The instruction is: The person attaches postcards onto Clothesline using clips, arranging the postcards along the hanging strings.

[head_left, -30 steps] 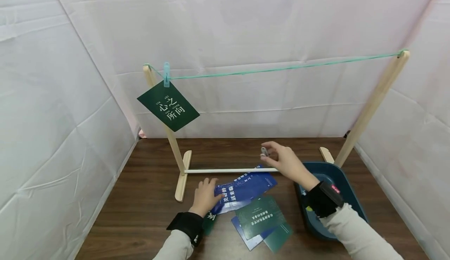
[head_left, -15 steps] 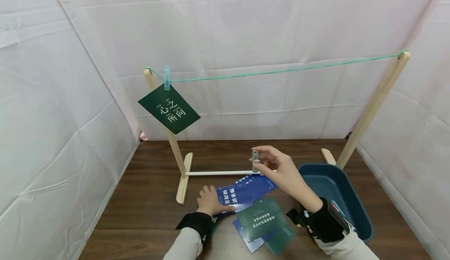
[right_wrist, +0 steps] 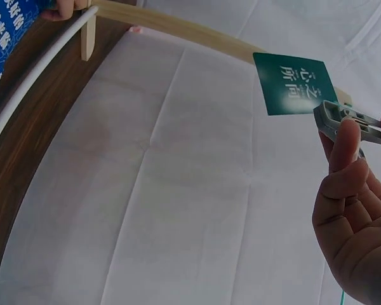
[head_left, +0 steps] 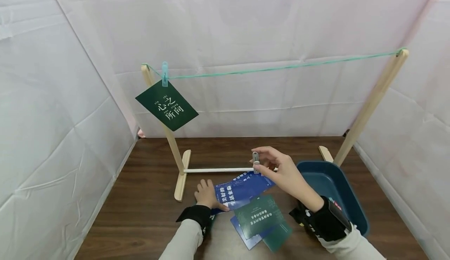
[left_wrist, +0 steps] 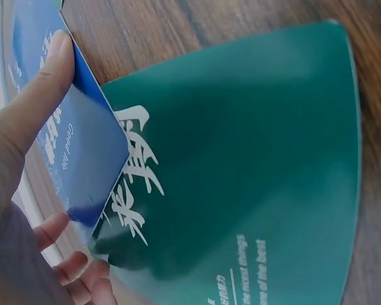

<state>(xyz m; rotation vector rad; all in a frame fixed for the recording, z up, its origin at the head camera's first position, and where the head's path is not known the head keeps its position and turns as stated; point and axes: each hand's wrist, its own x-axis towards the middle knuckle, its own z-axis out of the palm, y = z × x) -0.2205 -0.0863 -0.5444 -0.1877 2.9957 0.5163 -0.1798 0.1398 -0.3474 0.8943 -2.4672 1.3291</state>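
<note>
My right hand pinches a grey clothespin between thumb and fingers, above the far end of a blue card. In the right wrist view, that clothespin lies across the fingertips. My left hand rests at the blue card's left end, thumb laid on its face and the other fingers by its edge, as the left wrist view shows. Partly under this card lies a green card with white lettering. Another green card lies closer to me, overlapping a blue card and a further green one.
A green cord runs between two wooden posts. From its left end hangs a green card, held by a light blue clothespin. A white rod joins the stand's feet. A dark blue tray stands at right.
My right hand has moved left from near the tray, and the clothespin has turned upright in its fingers. My left hand has shifted slightly, its thumb now reaching further along the blue card.
</note>
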